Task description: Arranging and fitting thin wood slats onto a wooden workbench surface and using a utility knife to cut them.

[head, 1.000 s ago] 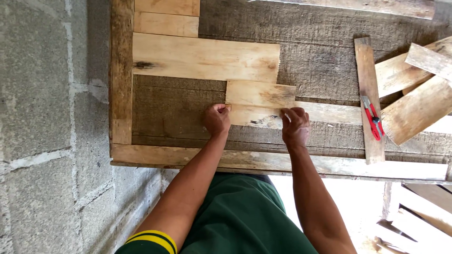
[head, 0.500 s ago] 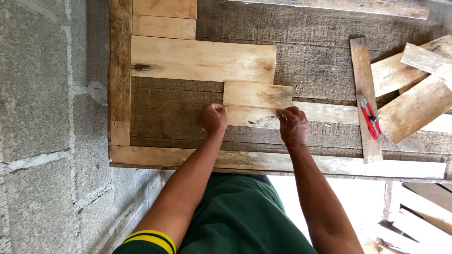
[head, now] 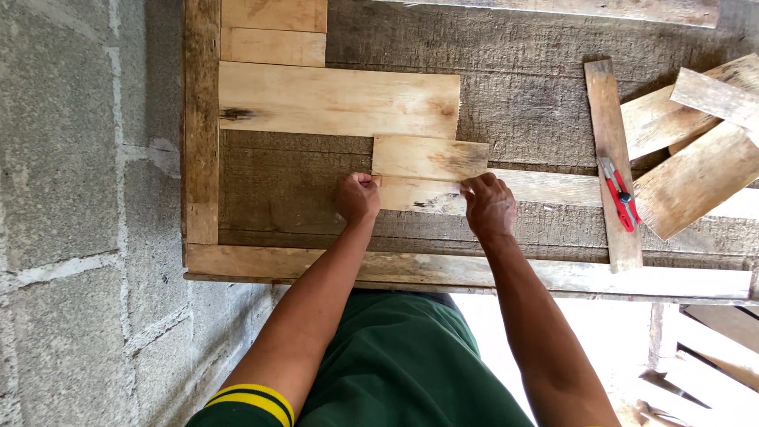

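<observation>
Two hands sit on one pale wood strip (head: 427, 194), the lowest piece laid inside a wooden frame (head: 202, 134) on a dark weathered backing board (head: 522, 103). The left hand (head: 357, 198) is curled shut into a loose fist, its knuckles butted against the strip's left end. The right hand (head: 490, 207) has its fingers bent and pressed down on the strip's upper edge, close to where it meets the short block (head: 431, 156) above it. That block lies just under a long pale plank (head: 336, 99), and two more boards (head: 273, 32) fill the frame's top left corner.

By my reading, the strip is being seated tight under the block, a fitting step with most of the frame's lower area not yet covered. The next move would call for steady sideways pressure from the left and a firm hold from the right, so the seam closes without the strip skewing.

Off to the right, a red-handled cutter (head: 621, 194) rests on an upright slat (head: 613, 158), beside loose offcuts (head: 696, 174).
</observation>
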